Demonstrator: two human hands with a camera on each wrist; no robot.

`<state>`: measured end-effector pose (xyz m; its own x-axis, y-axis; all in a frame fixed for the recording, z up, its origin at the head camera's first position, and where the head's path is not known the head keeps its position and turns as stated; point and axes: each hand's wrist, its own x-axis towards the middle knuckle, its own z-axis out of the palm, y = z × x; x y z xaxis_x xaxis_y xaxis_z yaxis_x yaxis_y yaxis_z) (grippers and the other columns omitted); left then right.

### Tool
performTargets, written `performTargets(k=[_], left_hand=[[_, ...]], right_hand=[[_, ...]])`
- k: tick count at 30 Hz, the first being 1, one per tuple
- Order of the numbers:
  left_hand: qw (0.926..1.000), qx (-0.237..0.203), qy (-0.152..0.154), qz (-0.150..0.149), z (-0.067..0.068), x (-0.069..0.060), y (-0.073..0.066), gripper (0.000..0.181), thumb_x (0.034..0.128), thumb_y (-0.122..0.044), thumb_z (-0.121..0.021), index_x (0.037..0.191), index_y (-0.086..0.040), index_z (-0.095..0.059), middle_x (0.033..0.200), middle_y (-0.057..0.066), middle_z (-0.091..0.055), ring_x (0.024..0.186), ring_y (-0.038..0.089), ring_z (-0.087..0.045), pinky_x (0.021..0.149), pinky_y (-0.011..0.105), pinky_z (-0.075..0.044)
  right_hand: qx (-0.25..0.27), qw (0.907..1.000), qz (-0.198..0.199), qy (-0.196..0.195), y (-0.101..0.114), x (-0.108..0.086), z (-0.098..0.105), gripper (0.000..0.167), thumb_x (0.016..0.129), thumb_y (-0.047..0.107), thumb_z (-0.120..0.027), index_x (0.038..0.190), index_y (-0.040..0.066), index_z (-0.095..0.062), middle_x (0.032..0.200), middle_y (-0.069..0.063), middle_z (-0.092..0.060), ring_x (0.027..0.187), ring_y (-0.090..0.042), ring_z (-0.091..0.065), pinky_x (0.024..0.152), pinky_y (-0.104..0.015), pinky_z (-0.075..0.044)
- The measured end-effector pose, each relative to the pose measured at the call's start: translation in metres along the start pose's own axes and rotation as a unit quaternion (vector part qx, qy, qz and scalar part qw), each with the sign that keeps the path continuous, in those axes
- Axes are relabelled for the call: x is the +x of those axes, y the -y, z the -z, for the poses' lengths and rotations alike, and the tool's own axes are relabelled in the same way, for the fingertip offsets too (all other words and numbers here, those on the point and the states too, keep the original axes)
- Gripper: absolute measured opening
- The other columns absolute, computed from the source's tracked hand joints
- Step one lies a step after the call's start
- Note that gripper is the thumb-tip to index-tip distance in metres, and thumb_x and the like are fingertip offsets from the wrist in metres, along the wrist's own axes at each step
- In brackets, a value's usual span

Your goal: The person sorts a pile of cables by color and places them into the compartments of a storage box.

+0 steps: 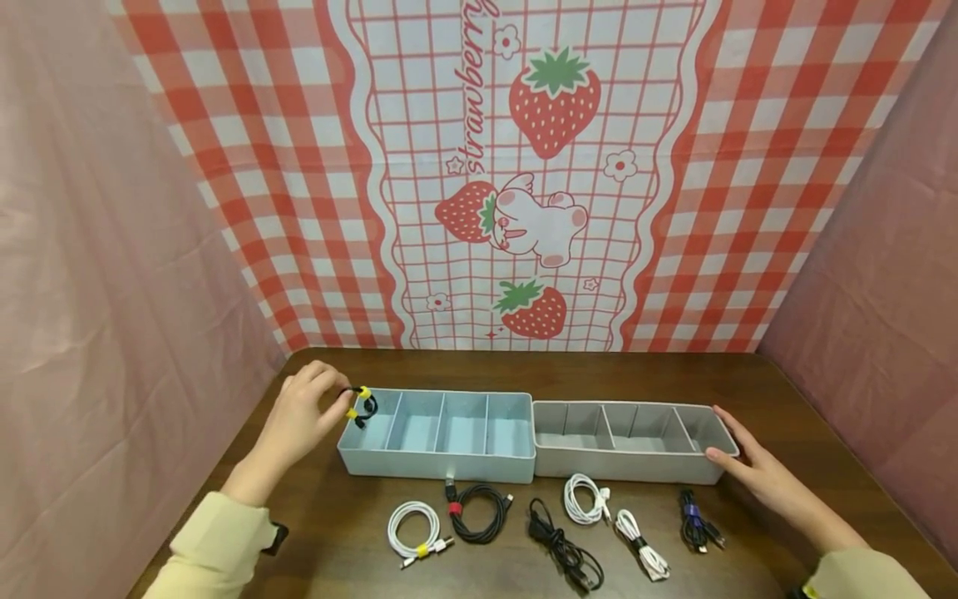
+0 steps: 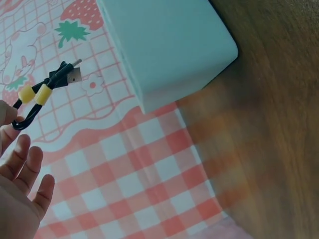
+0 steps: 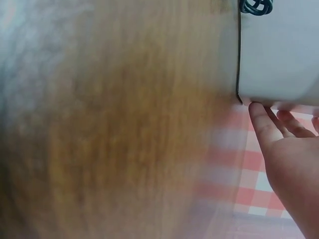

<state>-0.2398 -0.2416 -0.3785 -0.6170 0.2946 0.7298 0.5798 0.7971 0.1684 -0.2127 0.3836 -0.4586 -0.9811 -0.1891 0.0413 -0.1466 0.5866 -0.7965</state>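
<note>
The left hand (image 1: 307, 409) pinches a short black cable (image 1: 367, 406) with yellow ties above the leftmost compartment of the light blue divided box (image 1: 441, 464). In the left wrist view, this hand (image 2: 22, 184) holds the looped cable (image 2: 34, 107) near the blue box (image 2: 174, 45), its plugs pointing away from the fingers. At the right end of the grey divided box (image 1: 629, 466), the right hand (image 1: 763, 474) rests its thumb and fingers on the end wall. The right wrist view shows the hand (image 3: 289, 149) touching the grey box's edge (image 3: 284, 59).
Before the boxes lie a white cable with a yellow tie (image 1: 414, 530), a black one with a red tie (image 1: 479, 514), a long black cable (image 1: 565, 549), a white coil (image 1: 584, 499), a white bundle (image 1: 641, 545) and a dark bundle with a purple tie (image 1: 696, 522). Patterned cloth (image 1: 554, 249) hangs behind.
</note>
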Motion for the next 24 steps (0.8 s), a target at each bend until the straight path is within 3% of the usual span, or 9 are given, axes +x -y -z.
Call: performTargets(k=[4, 19, 24], left_hand=[[0.9998, 0.002, -0.001, 0.021, -0.007, 0.0, 0.002, 0.01, 0.077, -0.006, -0.072, 0.082, -0.009, -0.064, 0.083, 0.003, -0.057, 0.081, 0.021, -0.055, 0.07, 0.04, -0.036], [0.996, 0.008, 0.044, 0.078, -0.036, -0.008, 0.017, 0.007, 0.0804, -0.011, -0.071, 0.085, -0.009, -0.066, 0.085, 0.004, -0.058, 0.081, 0.022, -0.054, 0.073, 0.041, -0.036], [0.9934, 0.001, 0.066, 0.094, -0.043, -0.01, 0.02, 0.008, 0.0815, -0.013, -0.07, 0.086, -0.008, -0.067, 0.087, 0.005, -0.059, 0.081, 0.022, -0.053, 0.074, 0.041, -0.036]], right_hand=[[0.004, 1.0, 0.002, 0.001, -0.002, -0.001, -0.002, 0.074, 0.099, 0.024, -0.048, 0.153, 0.025, 0.004, 0.153, -0.03, 0.002, 0.134, -0.052, -0.002, 0.093, -0.075, -0.015], [-0.006, 0.9999, 0.005, -0.007, -0.002, -0.001, -0.002, 0.074, 0.099, 0.024, -0.048, 0.153, 0.027, 0.002, 0.153, -0.03, -0.001, 0.133, -0.052, -0.005, 0.093, -0.074, -0.017], [-0.016, 0.9999, 0.001, -0.005, -0.002, -0.001, -0.001, 0.073, 0.099, 0.025, -0.048, 0.153, 0.027, 0.002, 0.153, -0.029, -0.002, 0.133, -0.051, -0.009, 0.098, -0.067, -0.024]])
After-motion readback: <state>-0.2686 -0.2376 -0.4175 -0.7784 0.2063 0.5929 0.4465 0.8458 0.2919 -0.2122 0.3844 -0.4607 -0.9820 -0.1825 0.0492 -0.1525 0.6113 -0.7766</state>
